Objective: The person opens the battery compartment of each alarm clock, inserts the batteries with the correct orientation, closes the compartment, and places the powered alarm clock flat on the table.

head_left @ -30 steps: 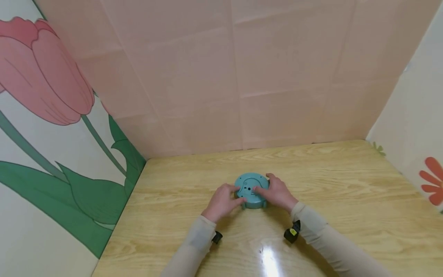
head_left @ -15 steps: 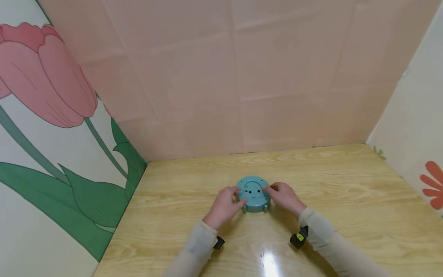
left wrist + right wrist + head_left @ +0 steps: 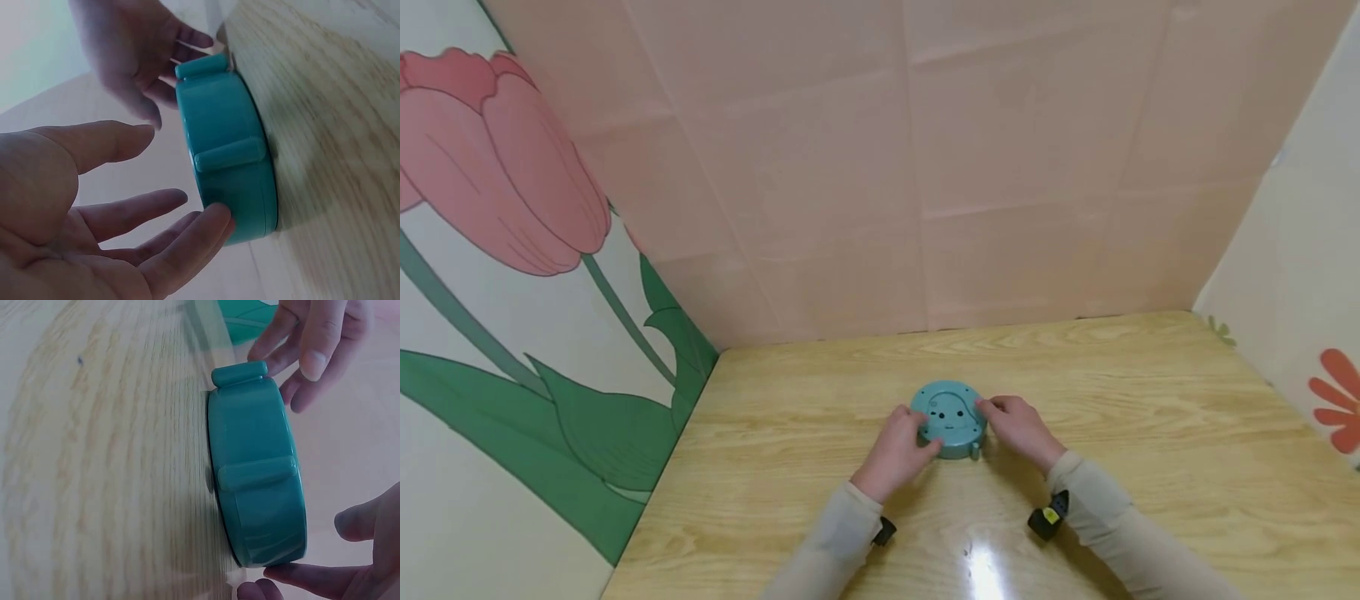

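Note:
A round teal plastic case lies flat on the wooden table, its face with several small dark holes turned up. Two short feet stick out of its side wall, as both wrist views show; the head view shows one foot on the near side. My left hand is at the case's left edge, fingers spread and a fingertip against the side wall in the left wrist view. At the right edge is my right hand, an index fingertip touching the rim, its thumb held apart from the case.
The wooden table meets a pink sheet at the back. A wall with a painted tulip stands on the left, and a white wall on the right. A black wrist camera hangs under each forearm.
My right thumb has drawn back from over the case to its right edge. My left hand has shifted slightly right and now covers the left foot in the head view.

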Demonstrator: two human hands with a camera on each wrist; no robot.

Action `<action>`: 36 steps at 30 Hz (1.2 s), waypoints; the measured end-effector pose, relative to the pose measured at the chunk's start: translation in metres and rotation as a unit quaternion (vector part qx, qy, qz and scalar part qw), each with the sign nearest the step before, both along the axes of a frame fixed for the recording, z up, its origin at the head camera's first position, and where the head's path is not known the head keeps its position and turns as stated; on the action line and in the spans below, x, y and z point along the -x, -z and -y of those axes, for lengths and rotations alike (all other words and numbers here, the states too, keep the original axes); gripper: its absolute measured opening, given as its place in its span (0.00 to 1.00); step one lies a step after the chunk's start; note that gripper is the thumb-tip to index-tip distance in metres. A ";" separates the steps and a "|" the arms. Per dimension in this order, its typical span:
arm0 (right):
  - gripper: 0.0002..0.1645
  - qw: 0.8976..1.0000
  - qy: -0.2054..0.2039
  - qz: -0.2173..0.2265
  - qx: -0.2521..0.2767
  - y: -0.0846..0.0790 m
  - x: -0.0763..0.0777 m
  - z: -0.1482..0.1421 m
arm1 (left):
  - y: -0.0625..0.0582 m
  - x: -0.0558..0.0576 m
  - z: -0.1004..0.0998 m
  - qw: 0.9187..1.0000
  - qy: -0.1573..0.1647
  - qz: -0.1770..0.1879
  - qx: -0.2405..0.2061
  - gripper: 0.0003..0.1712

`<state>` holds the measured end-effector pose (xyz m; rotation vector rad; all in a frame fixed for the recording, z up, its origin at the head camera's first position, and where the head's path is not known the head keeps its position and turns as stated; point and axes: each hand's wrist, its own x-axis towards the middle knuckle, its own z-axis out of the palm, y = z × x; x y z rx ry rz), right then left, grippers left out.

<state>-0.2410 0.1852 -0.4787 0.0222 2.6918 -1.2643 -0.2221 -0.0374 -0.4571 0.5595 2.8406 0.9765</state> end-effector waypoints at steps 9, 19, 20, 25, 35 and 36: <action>0.40 1.000 0.011 -0.015 0.010 0.000 -0.002 0.005 | 0.004 -0.001 -0.003 1.000 0.006 -0.023 0.007 0.26; 0.32 0.998 0.019 -0.040 0.033 -0.004 -0.003 0.010 | 0.008 0.003 0.000 1.000 0.005 -0.027 0.014 0.25; 0.32 0.998 0.019 -0.042 0.036 -0.004 -0.003 0.010 | 0.007 0.003 0.000 1.000 0.005 -0.027 0.012 0.24; 0.32 0.997 0.018 -0.067 0.022 -0.007 -0.002 0.009 | 0.006 0.005 0.002 1.000 0.008 -0.027 -0.002 0.23; 0.43 0.996 0.034 -0.088 0.010 -0.019 -0.005 0.010 | 0.006 0.006 0.004 0.999 0.005 -0.017 -0.035 0.23; 0.46 0.996 0.039 -0.085 0.012 -0.020 -0.005 0.010 | 0.007 0.006 0.004 0.999 0.004 -0.014 -0.038 0.23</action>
